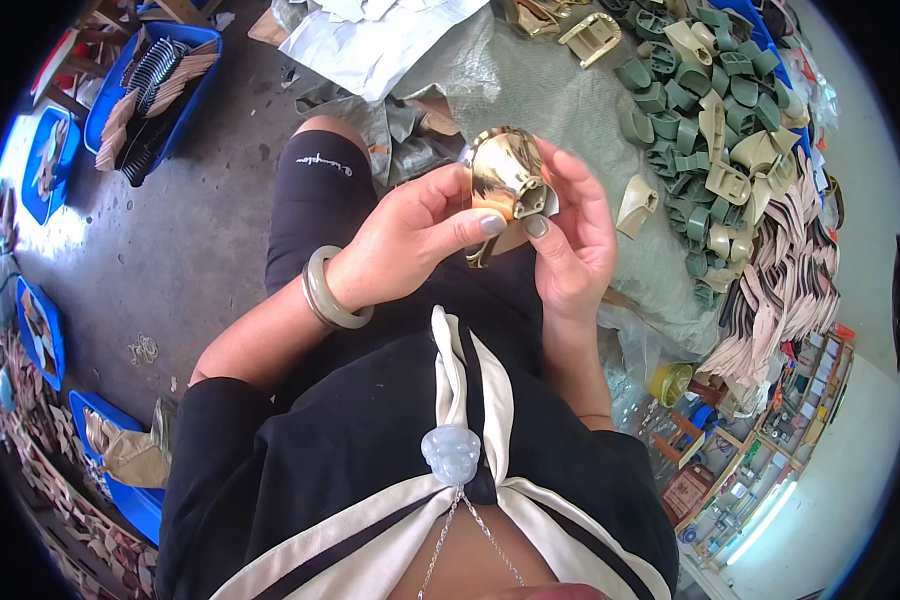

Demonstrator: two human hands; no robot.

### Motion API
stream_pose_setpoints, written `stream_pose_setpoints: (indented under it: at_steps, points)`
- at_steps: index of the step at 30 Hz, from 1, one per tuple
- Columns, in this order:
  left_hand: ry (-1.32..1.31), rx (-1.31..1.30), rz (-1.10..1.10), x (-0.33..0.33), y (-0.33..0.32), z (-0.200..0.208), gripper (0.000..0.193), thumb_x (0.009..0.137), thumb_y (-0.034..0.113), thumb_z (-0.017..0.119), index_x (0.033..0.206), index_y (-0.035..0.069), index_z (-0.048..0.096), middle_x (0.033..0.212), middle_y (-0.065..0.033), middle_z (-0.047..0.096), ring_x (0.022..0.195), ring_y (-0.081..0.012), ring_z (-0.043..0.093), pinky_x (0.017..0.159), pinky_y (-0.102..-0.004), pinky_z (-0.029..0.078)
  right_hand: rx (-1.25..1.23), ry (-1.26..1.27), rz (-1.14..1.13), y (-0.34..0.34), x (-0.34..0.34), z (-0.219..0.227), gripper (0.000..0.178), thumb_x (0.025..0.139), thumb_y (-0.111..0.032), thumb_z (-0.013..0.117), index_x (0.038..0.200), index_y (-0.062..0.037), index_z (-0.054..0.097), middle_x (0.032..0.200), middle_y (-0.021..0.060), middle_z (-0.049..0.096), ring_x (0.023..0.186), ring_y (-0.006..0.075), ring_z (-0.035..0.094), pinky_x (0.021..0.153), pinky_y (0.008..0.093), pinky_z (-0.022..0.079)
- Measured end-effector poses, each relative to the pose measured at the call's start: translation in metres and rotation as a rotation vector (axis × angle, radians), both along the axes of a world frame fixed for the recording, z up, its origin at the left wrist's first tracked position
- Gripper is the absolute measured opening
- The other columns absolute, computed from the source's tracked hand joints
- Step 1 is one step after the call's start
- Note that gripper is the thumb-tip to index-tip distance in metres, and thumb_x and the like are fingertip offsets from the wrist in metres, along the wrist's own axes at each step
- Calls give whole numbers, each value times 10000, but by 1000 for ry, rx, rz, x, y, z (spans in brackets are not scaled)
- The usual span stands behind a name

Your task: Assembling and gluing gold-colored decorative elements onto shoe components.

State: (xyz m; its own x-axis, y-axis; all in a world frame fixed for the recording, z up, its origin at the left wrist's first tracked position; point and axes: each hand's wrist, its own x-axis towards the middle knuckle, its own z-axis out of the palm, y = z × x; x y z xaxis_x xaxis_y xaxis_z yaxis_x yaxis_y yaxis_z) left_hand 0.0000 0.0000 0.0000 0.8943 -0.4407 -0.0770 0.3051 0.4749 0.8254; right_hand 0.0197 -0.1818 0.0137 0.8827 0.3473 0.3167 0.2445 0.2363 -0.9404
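Gold heel, left hand and right hand both pinching it, fingers part-closed, could slip if thumbs skid on gloss.

A grey-green woven sheet carries gold-toned heels at one o'clock and a heap of green and beige heels at two. The grey floor bears blue bins from eight to ten and string at nine.

Left fingers and right fingers curl inward, thumbs close together.
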Motion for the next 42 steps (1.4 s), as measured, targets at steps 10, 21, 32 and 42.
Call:
stream_pose_setpoints:
  at_steps: [10,21,32,42]
  points:
    - [71,-92,196,-10,4,5,455,869,101,672,1206,-3,385,983,-23,577,811,-54,551,676,-202,480,-587,-512,-291,9,-15,2,213,805,71,605,1007,11,638,1048,165,639,869,281,639,748,336,520]
    - [168,145,-202,-10,45,10,312,827,121,724,1028,5,516,762,47,530,647,-20,463,570,-180,402,-822,-1034,-83,-6,46,61,181,736,55,654,900,-22,645,814,94,639,673,225,585,562,294,456]
    - [232,-37,-301,-5,18,7,386,847,206,707,1119,8,518,862,38,553,704,-21,483,604,-172,410,-210,-276,93,-1,-16,-23,1079,567,-286,887,1437,-48,296,1460,253,302,1381,372,271,1109,459,238]
    - [416,-219,-393,10,-5,7,628,840,371,663,1245,-62,454,922,-82,630,627,-52,559,513,-162,432,-274,-285,9,-33,-4,-34,759,642,-89,793,1329,-72,472,1441,229,345,1306,389,392,1057,459,341]
